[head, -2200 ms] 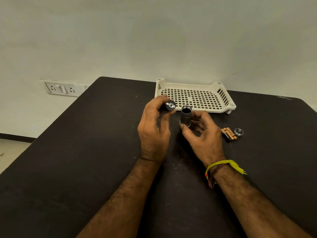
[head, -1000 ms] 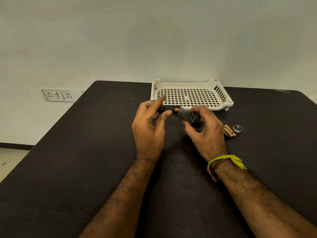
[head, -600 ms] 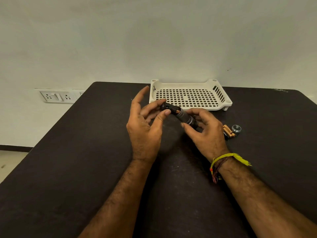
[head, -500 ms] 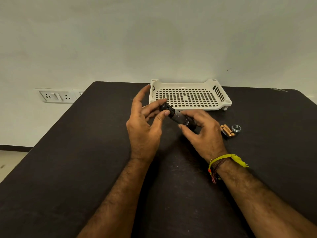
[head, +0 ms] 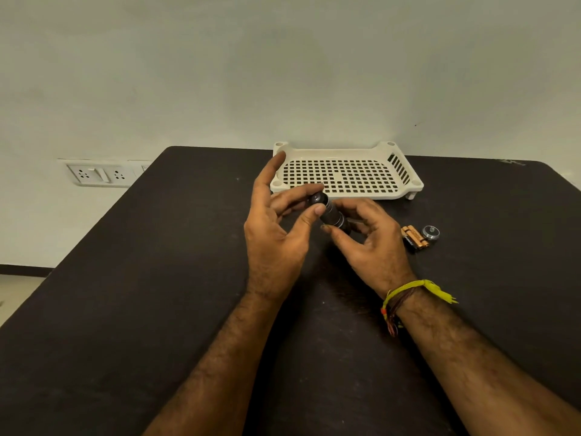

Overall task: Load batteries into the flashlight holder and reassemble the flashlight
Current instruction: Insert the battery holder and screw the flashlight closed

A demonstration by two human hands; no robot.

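Note:
A short black flashlight body [head: 330, 214] is held above the dark table, tilted with one end up to the left. My right hand [head: 367, 243] grips its lower end. My left hand [head: 276, 231] pinches the upper end cap [head: 317, 199] between thumb and middle finger, with the index finger raised. To the right on the table lie several copper-topped batteries [head: 414, 237], side by side. A small round metal flashlight part [head: 430, 232] sits beside them. The battery holder is not visible.
A cream perforated plastic tray [head: 405, 187] stands behind my hands near the far edge of the black table [head: 157, 294]. A wall socket plate [head: 97, 174] is on the wall at the left. My right wrist wears a yellow thread band [head: 408, 287].
The holder with batteries has gone into the flashlight body. My left hand has shifted to the end cap, its index finger lifting. The body stays in my right hand.

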